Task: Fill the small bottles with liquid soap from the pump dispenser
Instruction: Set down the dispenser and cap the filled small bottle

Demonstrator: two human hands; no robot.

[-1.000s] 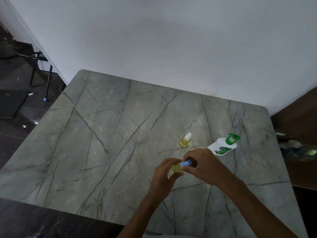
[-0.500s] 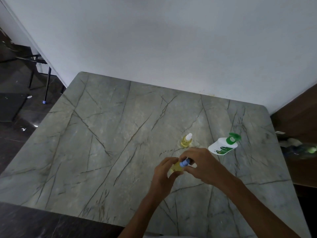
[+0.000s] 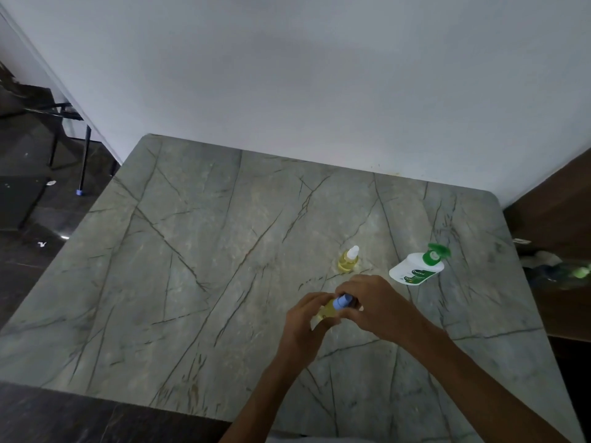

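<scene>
The left hand holds a little yellow bottle above the table while the right hand pinches its blue cap

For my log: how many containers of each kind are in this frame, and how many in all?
Small bottles: 2, the white-capped bottle standing on the table, the blue-capped bottle gripped by the left hand and right hand.
Pump dispenser: 1.
Total: 3.

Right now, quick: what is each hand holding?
Left hand: grips the small bottle by its body.
Right hand: pinches that bottle's blue cap.
</scene>
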